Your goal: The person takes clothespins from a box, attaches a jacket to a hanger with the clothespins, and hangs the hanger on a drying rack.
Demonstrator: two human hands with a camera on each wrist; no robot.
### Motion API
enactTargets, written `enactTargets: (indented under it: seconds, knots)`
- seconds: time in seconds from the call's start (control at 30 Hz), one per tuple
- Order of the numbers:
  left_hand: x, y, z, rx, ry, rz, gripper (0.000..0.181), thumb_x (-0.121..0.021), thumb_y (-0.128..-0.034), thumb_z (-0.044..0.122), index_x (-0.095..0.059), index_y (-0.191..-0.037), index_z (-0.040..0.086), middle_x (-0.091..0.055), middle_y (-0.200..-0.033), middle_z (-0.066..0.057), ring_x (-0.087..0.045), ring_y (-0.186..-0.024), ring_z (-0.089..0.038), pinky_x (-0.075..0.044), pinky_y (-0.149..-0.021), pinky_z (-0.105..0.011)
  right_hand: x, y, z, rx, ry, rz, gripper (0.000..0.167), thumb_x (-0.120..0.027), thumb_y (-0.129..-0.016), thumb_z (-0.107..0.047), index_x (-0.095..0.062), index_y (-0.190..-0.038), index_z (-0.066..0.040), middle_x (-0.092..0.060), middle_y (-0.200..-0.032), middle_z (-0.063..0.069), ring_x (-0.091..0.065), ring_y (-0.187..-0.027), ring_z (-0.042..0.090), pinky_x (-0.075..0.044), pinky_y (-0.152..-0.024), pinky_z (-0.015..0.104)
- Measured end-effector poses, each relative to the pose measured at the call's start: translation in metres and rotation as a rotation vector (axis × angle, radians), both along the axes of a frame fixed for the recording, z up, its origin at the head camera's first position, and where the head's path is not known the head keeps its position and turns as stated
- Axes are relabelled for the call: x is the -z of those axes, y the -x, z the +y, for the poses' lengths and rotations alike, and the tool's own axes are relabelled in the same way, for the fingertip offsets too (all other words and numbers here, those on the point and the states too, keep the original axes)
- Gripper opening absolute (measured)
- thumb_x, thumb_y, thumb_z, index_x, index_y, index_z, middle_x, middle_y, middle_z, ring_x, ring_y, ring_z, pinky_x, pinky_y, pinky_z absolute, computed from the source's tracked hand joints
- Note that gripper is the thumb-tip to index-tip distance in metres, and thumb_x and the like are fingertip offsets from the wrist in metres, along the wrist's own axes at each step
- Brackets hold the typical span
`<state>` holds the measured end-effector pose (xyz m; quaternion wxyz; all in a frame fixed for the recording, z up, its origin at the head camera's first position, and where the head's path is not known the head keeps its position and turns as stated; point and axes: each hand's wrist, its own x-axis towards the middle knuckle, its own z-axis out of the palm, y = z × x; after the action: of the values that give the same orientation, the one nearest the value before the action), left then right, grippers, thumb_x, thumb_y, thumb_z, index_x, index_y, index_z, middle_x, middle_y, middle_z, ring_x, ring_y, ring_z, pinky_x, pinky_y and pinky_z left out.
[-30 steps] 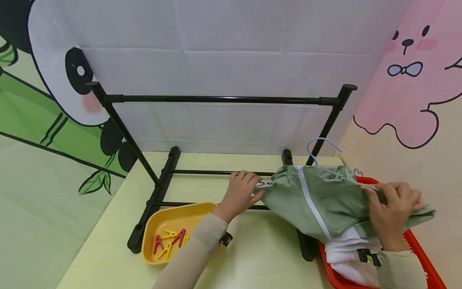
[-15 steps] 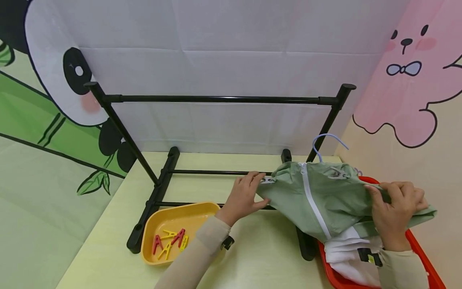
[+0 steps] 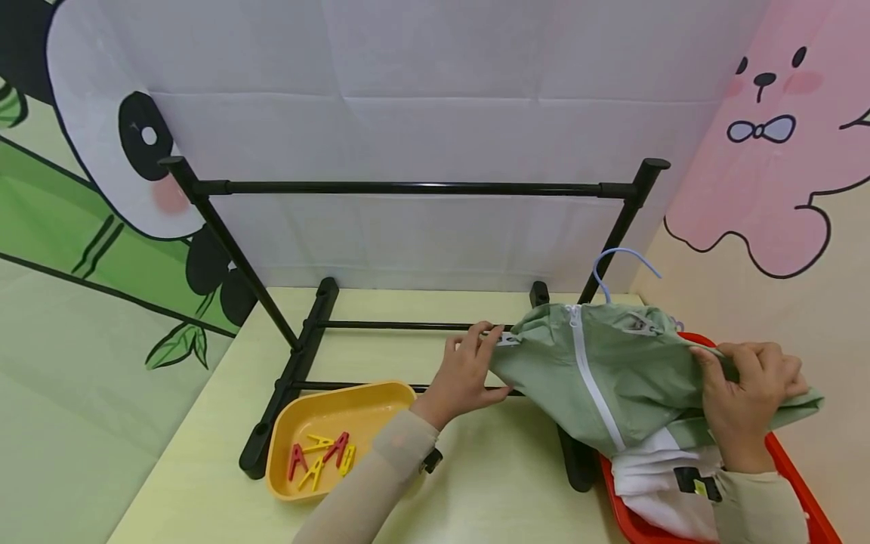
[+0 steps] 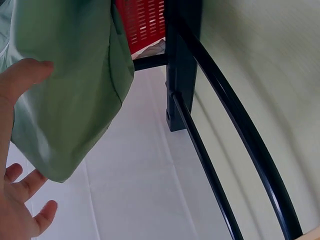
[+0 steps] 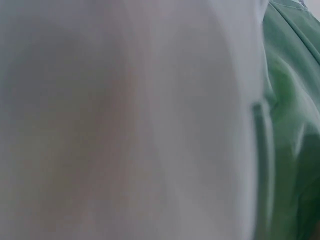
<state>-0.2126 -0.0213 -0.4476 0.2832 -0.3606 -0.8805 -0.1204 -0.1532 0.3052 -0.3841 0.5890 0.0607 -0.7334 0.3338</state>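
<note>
A light green jacket [image 3: 530, 370] with a white zip hangs on a blue hanger [image 3: 608, 264] at the right of the head view. My right hand [image 3: 748, 393] pinches its right side, thumb in front. My left hand [image 3: 462, 374] is at its left edge, fingers spread near a pale clip [image 3: 507, 339]. In the left wrist view the thumb lies over the green cloth and the other fingers stand apart beside its lower edge. A second pale clip [image 3: 642, 325] sits near the jacket's upper right. White cloth fills most of the right wrist view.
A black rack [image 3: 408, 187] stands behind the hands. On the table, a yellow tray [image 3: 381, 393] holds several red and yellow clips [image 3: 313, 472]. A red basket [image 3: 791, 468] with folded white clothing [image 3: 659, 499] is at the lower right, partly under the jacket.
My left hand has shifted slightly right along the jacket's edge, and its fingers have spread. The hanger's hook has moved a little right and up. My right hand keeps its grip.
</note>
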Motion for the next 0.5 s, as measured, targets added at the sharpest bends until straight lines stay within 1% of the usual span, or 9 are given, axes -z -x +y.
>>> enactTargets:
  seconds: [0.1,0.27,0.4,0.5]
  knots:
    - [0.0002,0.0000,0.0016,-0.018,0.006,0.021,0.100,-0.084,-0.0727,0.051,-0.035,-0.145,0.002,-0.041,-0.136,-0.017,-0.062,-0.098,-0.017,-0.042,-0.082,-0.044,0.0006,0.0006,0.0009,0.010,0.006,-0.005,0.083,-0.060,-0.083,-0.066,-0.056,-0.078,0.017,-0.042,-0.082,0.033,-0.025,-0.094,0.001,-0.006,-0.091,0.035]
    - [0.0006,-0.0005,0.0037,-0.042,0.003,0.020,0.104,-0.084,-0.0700,0.054,-0.035,-0.146,0.003,-0.043,-0.135,-0.017,-0.059,-0.097,-0.018,-0.037,-0.075,-0.041,0.0022,0.0018,0.0026,0.028,0.006,-0.022,0.083,-0.059,-0.084,-0.066,-0.057,-0.078,0.016,-0.043,-0.083,0.032,-0.024,-0.094,0.000,-0.006,-0.091,0.035]
    - [0.0021,-0.0018,0.0048,-0.067,0.002,0.027,0.108,-0.086,-0.0669,0.056,-0.034,-0.147,0.005,-0.046,-0.134,-0.016,-0.057,-0.099,-0.020,-0.032,-0.071,-0.039,0.0052,0.0044,0.0061,0.037,0.006,-0.031,0.082,-0.060,-0.084,-0.066,-0.057,-0.079,0.016,-0.044,-0.083,0.032,-0.024,-0.094,0.000,-0.005,-0.091,0.034]
    - [0.0032,-0.0029,0.0057,-0.078,-0.010,0.047,0.111,-0.088,-0.0639,0.056,-0.034,-0.147,0.005,-0.048,-0.132,-0.016,-0.055,-0.101,-0.021,-0.030,-0.070,-0.038,0.0090,0.0075,0.0099,0.046,0.001,-0.035,0.082,-0.059,-0.084,-0.067,-0.058,-0.079,0.015,-0.044,-0.083,0.032,-0.023,-0.094,0.000,-0.005,-0.091,0.033]
